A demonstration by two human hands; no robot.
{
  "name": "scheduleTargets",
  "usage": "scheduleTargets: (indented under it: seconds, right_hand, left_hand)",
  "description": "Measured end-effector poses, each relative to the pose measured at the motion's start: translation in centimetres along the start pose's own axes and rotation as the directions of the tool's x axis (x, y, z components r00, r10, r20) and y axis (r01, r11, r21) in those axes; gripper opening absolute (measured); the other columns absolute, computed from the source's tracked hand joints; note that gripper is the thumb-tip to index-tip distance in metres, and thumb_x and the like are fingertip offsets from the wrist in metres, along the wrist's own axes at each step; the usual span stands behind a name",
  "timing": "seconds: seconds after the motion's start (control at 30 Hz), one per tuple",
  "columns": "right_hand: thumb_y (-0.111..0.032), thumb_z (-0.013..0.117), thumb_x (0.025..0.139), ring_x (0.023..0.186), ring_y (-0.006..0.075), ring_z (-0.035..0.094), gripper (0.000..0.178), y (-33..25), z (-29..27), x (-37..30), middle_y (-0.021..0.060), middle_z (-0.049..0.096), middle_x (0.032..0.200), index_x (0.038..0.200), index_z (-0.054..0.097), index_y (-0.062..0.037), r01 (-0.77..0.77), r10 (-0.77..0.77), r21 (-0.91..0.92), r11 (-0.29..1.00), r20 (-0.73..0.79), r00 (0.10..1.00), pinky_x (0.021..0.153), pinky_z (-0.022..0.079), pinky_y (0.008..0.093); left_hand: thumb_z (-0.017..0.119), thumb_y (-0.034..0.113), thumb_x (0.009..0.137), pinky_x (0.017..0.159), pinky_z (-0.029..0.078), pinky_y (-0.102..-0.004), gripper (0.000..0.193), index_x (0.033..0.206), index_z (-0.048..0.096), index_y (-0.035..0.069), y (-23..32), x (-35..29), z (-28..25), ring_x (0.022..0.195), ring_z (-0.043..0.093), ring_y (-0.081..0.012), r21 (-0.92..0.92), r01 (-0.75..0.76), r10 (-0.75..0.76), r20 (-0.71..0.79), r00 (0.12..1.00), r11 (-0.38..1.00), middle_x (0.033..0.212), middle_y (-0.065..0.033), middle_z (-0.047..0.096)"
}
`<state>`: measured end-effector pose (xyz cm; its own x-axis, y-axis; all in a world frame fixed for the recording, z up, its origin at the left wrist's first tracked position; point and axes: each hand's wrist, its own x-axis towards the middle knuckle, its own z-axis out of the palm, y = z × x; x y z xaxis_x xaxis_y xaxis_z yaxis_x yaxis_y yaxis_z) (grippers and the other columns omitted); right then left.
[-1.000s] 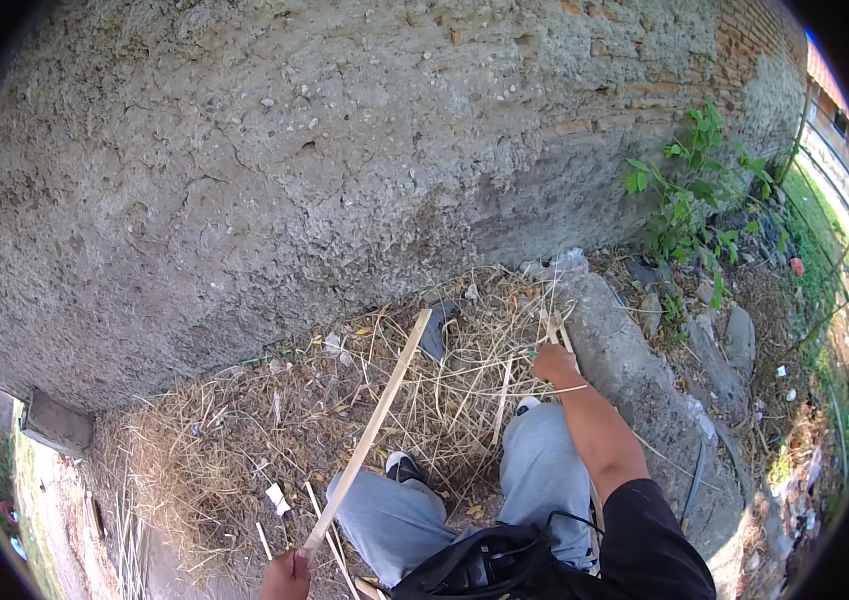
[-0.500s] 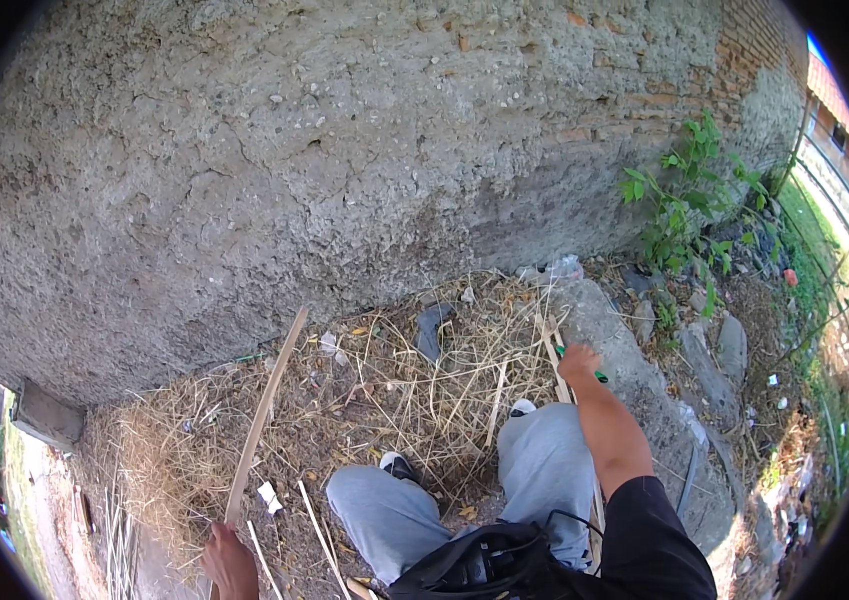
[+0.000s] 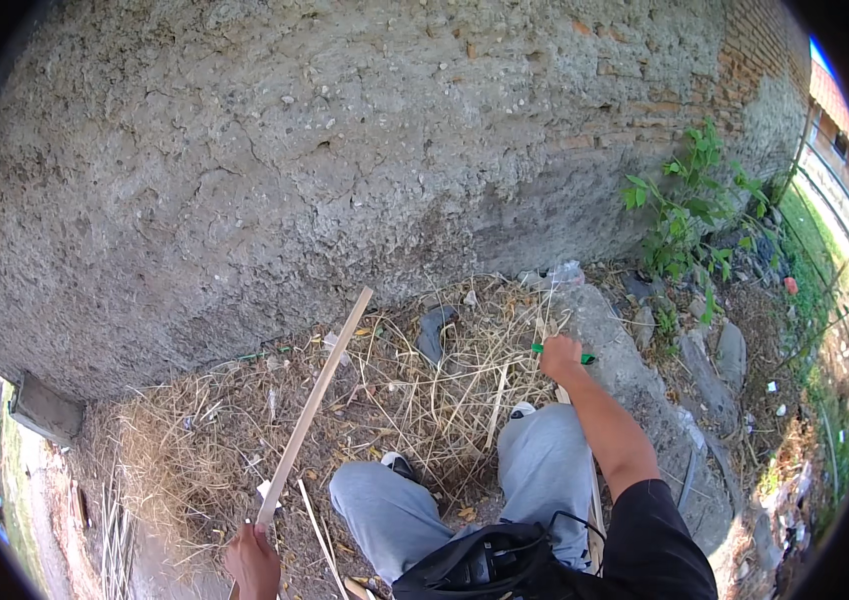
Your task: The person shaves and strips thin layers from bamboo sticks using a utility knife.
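Observation:
At the lower left, my left hand (image 3: 252,562) is closed around the lower end of a long, flat, pale wooden strip (image 3: 314,405). The strip slants up and to the right, its far end near the foot of the wall. My right hand (image 3: 561,358) makes a fist on a green object (image 3: 587,359), with green showing on both sides; its full shape is hidden. A pale strip (image 3: 542,326) shows just beyond that fist and seems to run under it toward my leg. Whether the right hand also grips this strip is unclear.
A rough plastered wall (image 3: 344,150) rises ahead. Dry straw and shavings (image 3: 164,450) cover the ground, with thin strips (image 3: 319,535) lying about and a bundle of strips (image 3: 116,545) at left. Right of me lie a concrete slab (image 3: 614,320) and a leafy plant (image 3: 689,200).
My left hand and its strip have shifted right and slightly up, the strip now leaning further right. My right hand, with the green object, has moved slightly left.

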<state>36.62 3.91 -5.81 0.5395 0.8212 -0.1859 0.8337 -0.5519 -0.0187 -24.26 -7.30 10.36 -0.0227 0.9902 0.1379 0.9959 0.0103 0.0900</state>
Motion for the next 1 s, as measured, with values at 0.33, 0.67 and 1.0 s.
scheduleTargets:
  seconds: [0.33,0.67,1.0]
  right_hand:
    - [-0.039,0.078,0.077,0.073,0.0233,0.068,0.037,-0.1,-1.8,2.1,0.0123,0.07,0.075,0.076,0.07,-0.0024,-0.1,0.021,0.584,0.806,0.141,0.99,0.066,0.051,0.0393]
    - [-0.045,0.069,0.088,0.061,0.0155,0.062,0.044,-6.8,-7.9,-4.5,0.0146,0.069,0.076,0.09,0.068,-0.0007,0.13,-0.231,0.894,0.429,-0.031,0.972,0.056,0.048,0.0339]
    - [-0.03,0.061,0.098,0.044,0.0055,0.036,0.031,-9.0,-7.8,-6.2,0.0094,0.063,0.072,0.087,0.06,-0.0015,-0.193,-0.224,0.916,-0.35,0.119,0.967,0.041,0.033,0.0254]
  left_hand:
    - [0.052,0.021,0.096,0.054,0.04,-0.0523,0.025,0.081,0.061,0.002,1.2,-0.4,0.5,0.057,0.058,-0.0421,-0.072,0.014,-0.009,0.069,0.998,0.997,0.058,-0.02,0.057]
    - [0.055,0.024,0.095,0.053,0.043,-0.0477,0.025,0.085,0.065,0.003,6.6,1.2,0.5,0.055,0.059,-0.04,-0.362,-0.041,0.108,0.166,0.98,0.931,0.059,-0.0185,0.059]
    - [0.064,0.026,0.092,0.083,0.046,-0.0549,0.022,0.108,0.067,0.012,15.3,4.0,-1.4,0.093,0.065,-0.0369,-0.037,-0.422,0.423,0.035,0.905,0.906,0.1,-0.016,0.067]
